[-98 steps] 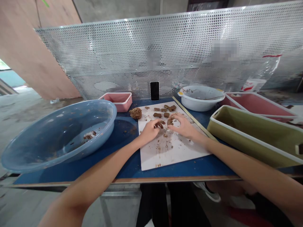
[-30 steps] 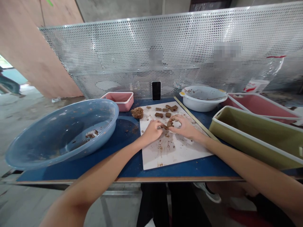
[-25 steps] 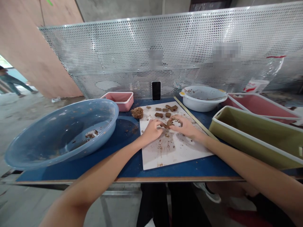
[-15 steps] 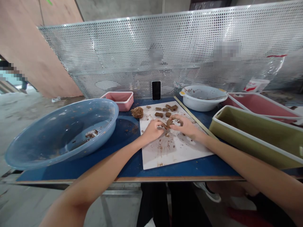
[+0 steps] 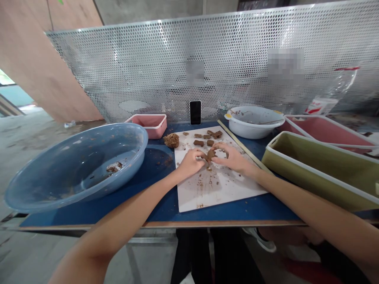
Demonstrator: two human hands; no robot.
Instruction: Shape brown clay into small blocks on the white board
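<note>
Between my two hands is a small lump of brown clay (image 5: 211, 154), over the middle of a white board (image 5: 192, 197). My left hand (image 5: 192, 162) has its fingers curled against the lump's left side. From the right, my right hand (image 5: 232, 158) grips it between thumb and fingers. Just beyond them lie several shaped clay pieces (image 5: 198, 143) in loose rows. A larger rough clay lump (image 5: 171, 140) rests at the board's left edge. Crumbs and brown smears mark the board near my wrists.
A big blue basin (image 5: 74, 193) stands at left, a pink box (image 5: 158, 132) behind it. A phone (image 5: 195, 113) leans on the perforated metal screen (image 5: 142, 71). A wooden strip (image 5: 245, 148) borders the board; a white basin (image 5: 251, 128), green planter (image 5: 319, 173) and pink tray (image 5: 331, 132) are right.
Both hands stay in nearly the same place around the clay lump. The lump appears slightly turned between my fingers, and the view has shifted a little.
</note>
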